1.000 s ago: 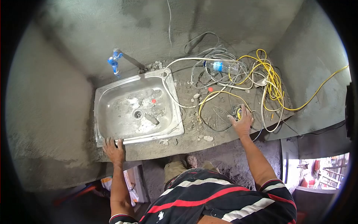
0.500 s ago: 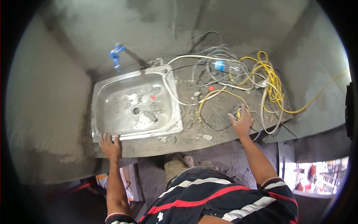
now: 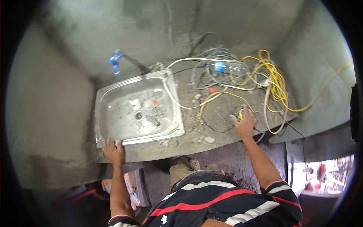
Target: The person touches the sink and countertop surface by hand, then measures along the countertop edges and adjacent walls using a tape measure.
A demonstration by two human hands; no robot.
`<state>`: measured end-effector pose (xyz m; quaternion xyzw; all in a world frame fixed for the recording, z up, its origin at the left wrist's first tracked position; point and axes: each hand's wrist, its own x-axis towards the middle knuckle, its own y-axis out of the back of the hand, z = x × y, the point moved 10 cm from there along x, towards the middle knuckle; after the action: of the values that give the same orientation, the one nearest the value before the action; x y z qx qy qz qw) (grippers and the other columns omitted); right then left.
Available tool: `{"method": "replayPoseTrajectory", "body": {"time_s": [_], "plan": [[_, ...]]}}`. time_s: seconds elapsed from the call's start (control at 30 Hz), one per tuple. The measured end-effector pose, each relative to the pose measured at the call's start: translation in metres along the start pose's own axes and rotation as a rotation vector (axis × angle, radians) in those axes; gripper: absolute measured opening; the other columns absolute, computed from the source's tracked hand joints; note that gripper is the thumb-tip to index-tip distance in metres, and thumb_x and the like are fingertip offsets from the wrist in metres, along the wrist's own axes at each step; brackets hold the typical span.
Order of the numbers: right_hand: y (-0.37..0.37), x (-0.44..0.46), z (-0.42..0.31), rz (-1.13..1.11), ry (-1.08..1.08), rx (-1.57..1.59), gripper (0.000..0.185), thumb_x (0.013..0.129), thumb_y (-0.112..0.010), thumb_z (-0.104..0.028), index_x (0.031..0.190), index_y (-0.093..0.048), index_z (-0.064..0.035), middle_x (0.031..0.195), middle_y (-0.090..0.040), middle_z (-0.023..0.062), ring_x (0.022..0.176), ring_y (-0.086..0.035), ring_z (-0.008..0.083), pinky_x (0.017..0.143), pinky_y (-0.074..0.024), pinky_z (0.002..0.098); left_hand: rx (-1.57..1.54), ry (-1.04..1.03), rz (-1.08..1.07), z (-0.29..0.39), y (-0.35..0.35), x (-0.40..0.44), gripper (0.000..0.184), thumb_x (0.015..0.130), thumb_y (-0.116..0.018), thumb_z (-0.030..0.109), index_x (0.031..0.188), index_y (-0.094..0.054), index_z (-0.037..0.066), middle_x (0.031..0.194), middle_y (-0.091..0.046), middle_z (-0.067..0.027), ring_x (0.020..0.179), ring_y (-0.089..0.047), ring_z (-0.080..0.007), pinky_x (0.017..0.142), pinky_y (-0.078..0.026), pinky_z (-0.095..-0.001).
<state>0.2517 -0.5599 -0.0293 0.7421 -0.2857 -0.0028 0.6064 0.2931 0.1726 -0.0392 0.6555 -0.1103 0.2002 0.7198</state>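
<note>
Right of the sink (image 3: 153,138), what looks like a tape (image 3: 241,114) sits by my right hand (image 3: 246,124); I can't tell its long axis or whether I'm gripping it. My left hand (image 3: 114,151), farther off, rests unclenched on the sink's near-left corner.

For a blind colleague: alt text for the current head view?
A person's left hand rests at the front edge of a dirty metal sink; the right hand is at a small yellow object beside tangled cables. A plastic bottle lies among them; a blue tap is on the wall.
</note>
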Motion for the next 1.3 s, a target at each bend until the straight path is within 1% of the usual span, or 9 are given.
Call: {"method": "replayPoseTrajectory", "body": {"time_s": [0.2, 0.3, 0.37, 0.53, 0.6, 1.03, 1.13, 1.23, 1.3], "plan": [[0.003, 0.002, -0.004, -0.026, -0.006, 0.038, 0.096, 0.085, -0.083, -0.059, 0.160, -0.048, -0.0106, 0.149, -0.057, 0.0208, 0.139, -0.052, 0.0402, 0.115, -0.0359, 0.0584, -0.033, 0.084, -0.087, 0.000, 0.004, 0.005, 0.055, 0.103, -0.064, 0.046, 0.131, -0.071, -0.001, 0.147, -0.062, -0.0184, 0.149, -0.045, -0.0408, 0.126, -0.028, -0.0587], [0.004, 0.001, -0.004, -0.039, -0.029, 0.033, 0.095, 0.086, -0.083, -0.058, 0.161, -0.047, -0.0107, 0.149, -0.056, 0.0221, 0.139, -0.051, 0.0412, 0.116, -0.0346, 0.0588, 0.029, 0.046, -0.019, 0.004, 0.009, 0.004, 0.051, 0.104, -0.065, 0.043, 0.129, -0.072, 0.000, 0.145, -0.064, -0.0177, 0.146, -0.047, -0.0392, 0.124, -0.032, -0.0561], [0.004, 0.002, -0.004, -0.049, -0.030, 0.041, 0.095, 0.087, -0.082, -0.057, 0.161, -0.046, -0.0105, 0.148, -0.056, 0.0237, 0.140, -0.051, 0.0413, 0.117, -0.0340, 0.0594, 0.025, 0.054, -0.027, 0.004, 0.008, 0.003, 0.052, 0.104, -0.064, 0.044, 0.129, -0.072, -0.001, 0.146, -0.063, -0.0175, 0.146, -0.047, -0.0392, 0.125, -0.031, -0.0561], [0.003, 0.001, -0.003, -0.032, -0.026, 0.019, 0.095, 0.087, -0.082, -0.057, 0.161, -0.047, -0.0095, 0.149, -0.056, 0.0232, 0.139, -0.051, 0.0413, 0.116, -0.0343, 0.0604, 0.025, 0.061, -0.013, 0.003, 0.009, 0.002, 0.052, 0.104, -0.064, 0.045, 0.129, -0.072, 0.000, 0.146, -0.063, -0.0167, 0.147, -0.046, -0.0387, 0.125, -0.031, -0.0557], [0.005, 0.000, -0.003, -0.031, -0.034, 0.016, 0.095, 0.087, -0.082, -0.057, 0.161, -0.047, -0.0091, 0.149, -0.056, 0.0228, 0.139, -0.052, 0.0413, 0.115, -0.0345, 0.0606, 0.026, 0.081, -0.050, 0.002, 0.007, 0.003, 0.051, 0.104, -0.065, 0.045, 0.129, -0.073, 0.001, 0.147, -0.063, -0.0157, 0.147, -0.047, -0.0378, 0.125, -0.031, -0.0554], [0.006, 0.000, -0.001, 0.027, -0.003, 0.014, 0.097, 0.084, -0.083, -0.060, 0.159, -0.049, -0.0084, 0.147, -0.057, 0.0222, 0.135, -0.053, 0.0403, 0.113, -0.0380, 0.0576, 0.018, 0.044, -0.067, 0.003, 0.002, 0.001, 0.048, 0.105, -0.064, 0.041, 0.132, -0.071, 0.002, 0.147, -0.064, -0.0155, 0.147, -0.047, -0.0384, 0.124, -0.031, -0.0558], [0.009, 0.000, -0.001, -0.003, -0.020, -0.014, 0.098, 0.084, -0.083, -0.061, 0.160, -0.049, -0.0088, 0.146, -0.057, 0.0227, 0.135, -0.053, 0.0396, 0.113, -0.0375, 0.0566, 0.005, 0.026, -0.050, 0.004, 0.000, 0.002, 0.047, 0.106, -0.062, 0.040, 0.132, -0.071, 0.001, 0.147, -0.064, -0.0161, 0.147, -0.047, -0.0391, 0.124, -0.031, -0.0553], [0.012, 0.001, -0.001, -0.015, -0.021, 0.051, 0.098, 0.084, -0.083, -0.061, 0.160, -0.049, -0.0092, 0.145, -0.057, 0.0229, 0.136, -0.052, 0.0391, 0.114, -0.0365, 0.0557, 0.039, 0.050, -0.057, 0.003, -0.002, 0.003, 0.046, 0.107, -0.061, 0.039, 0.131, -0.071, 0.000, 0.147, -0.064, -0.0160, 0.147, -0.047, -0.0396, 0.124, -0.032, -0.0549], [0.008, 0.001, -0.004, -0.040, -0.030, 0.039, 0.098, 0.084, -0.082, -0.061, 0.160, -0.048, -0.0089, 0.145, -0.057, 0.0216, 0.136, -0.052, 0.0384, 0.114, -0.0357, 0.0551, 0.035, 0.048, -0.068, 0.000, -0.002, 0.003, 0.051, 0.106, -0.061, 0.042, 0.132, -0.070, 0.000, 0.148, -0.063, -0.0161, 0.149, -0.046, -0.0397, 0.125, -0.030, -0.0571]]}}
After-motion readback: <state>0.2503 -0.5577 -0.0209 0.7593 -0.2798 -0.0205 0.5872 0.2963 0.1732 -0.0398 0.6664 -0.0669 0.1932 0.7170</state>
